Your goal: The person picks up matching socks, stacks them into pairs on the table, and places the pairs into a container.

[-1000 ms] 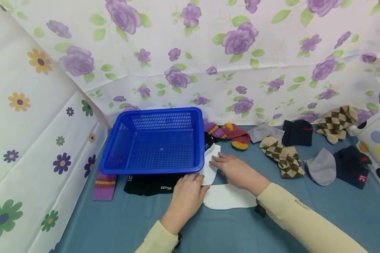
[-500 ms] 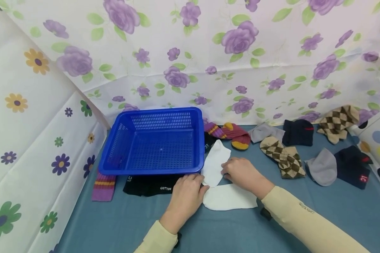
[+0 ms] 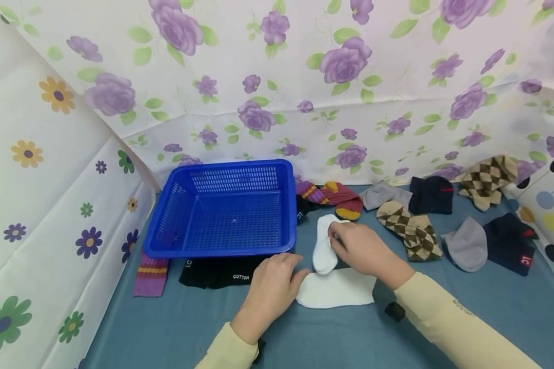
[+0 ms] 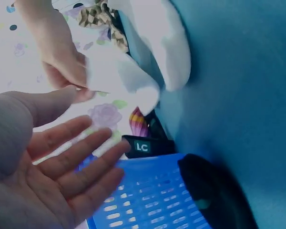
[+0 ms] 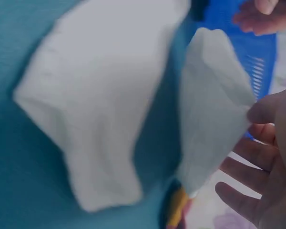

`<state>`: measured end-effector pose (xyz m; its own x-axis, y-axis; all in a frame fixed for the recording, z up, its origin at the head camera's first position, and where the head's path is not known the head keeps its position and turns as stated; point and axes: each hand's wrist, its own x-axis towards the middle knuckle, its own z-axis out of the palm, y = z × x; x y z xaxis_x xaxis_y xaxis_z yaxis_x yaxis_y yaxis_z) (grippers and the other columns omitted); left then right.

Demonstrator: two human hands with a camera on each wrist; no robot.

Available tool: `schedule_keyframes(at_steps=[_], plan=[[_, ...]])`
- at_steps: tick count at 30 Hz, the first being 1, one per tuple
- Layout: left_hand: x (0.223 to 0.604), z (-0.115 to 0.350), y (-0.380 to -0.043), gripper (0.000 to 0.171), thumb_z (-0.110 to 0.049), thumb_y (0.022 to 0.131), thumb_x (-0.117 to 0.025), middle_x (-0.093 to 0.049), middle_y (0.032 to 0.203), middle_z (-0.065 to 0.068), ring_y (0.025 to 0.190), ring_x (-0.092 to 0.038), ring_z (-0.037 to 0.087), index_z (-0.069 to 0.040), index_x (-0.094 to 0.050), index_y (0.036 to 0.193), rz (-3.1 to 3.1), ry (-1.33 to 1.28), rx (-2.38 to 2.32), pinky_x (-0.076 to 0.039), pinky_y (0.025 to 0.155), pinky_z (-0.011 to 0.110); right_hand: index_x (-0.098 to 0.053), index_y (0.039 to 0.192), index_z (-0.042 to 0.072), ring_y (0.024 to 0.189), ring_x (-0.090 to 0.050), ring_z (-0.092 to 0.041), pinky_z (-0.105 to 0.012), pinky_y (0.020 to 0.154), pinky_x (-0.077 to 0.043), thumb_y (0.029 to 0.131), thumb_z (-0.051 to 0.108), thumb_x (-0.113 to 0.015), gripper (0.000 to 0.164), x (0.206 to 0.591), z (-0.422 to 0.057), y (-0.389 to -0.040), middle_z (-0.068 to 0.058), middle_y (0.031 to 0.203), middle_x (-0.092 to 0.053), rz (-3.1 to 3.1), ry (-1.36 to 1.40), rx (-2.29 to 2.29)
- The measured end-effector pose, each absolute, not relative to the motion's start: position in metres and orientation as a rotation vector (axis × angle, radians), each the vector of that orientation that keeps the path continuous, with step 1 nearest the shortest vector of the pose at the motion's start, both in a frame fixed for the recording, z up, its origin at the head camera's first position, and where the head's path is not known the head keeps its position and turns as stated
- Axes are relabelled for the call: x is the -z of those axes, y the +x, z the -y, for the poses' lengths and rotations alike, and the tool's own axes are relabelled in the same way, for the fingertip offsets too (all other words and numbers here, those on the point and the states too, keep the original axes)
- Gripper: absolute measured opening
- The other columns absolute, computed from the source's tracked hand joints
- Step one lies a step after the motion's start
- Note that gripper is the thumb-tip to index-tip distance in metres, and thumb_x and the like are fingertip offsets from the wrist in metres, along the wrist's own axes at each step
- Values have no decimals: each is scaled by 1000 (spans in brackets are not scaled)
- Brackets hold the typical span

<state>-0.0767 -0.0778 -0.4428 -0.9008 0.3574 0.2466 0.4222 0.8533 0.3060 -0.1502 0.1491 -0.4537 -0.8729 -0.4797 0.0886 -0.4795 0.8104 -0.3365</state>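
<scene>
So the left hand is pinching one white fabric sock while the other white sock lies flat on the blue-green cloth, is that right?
Wrong hand: the right hand pinches that white fabric sock, as the head view shows; the left hand holds nothing. The other white sock does lie flat on the blue-green cloth.

Left sleeve and right sleeve cut long in pale yellow fabric, the right one marked by a small greyish detail on the forearm, black pieces partly seen beside both wrists, left hand and right hand uncovered
</scene>
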Motion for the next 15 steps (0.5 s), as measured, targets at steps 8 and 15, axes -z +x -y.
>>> schedule_keyframes(at_steps=[8,15], plan=[[418,72,-81,31,-38,90,-60,-66,106,-3,94,-63,8,-17,-64,112,2695,-697,770,-53,78,25,-46,107,28,68,-59,-5,-25,58,-41,100,43,-35,19,423,-165,-145,2,102,-67,-2927,-745,801],[392,52,-96,90,-58,72,-71,-41,145,1,133,-39,17,-21,-33,144,2694,-785,656,-38,106,43,-45,105,27,90,-65,-12,-27,68,-46,100,40,-37,16,406,-163,-139,4,95,-66,-2833,-883,920]])
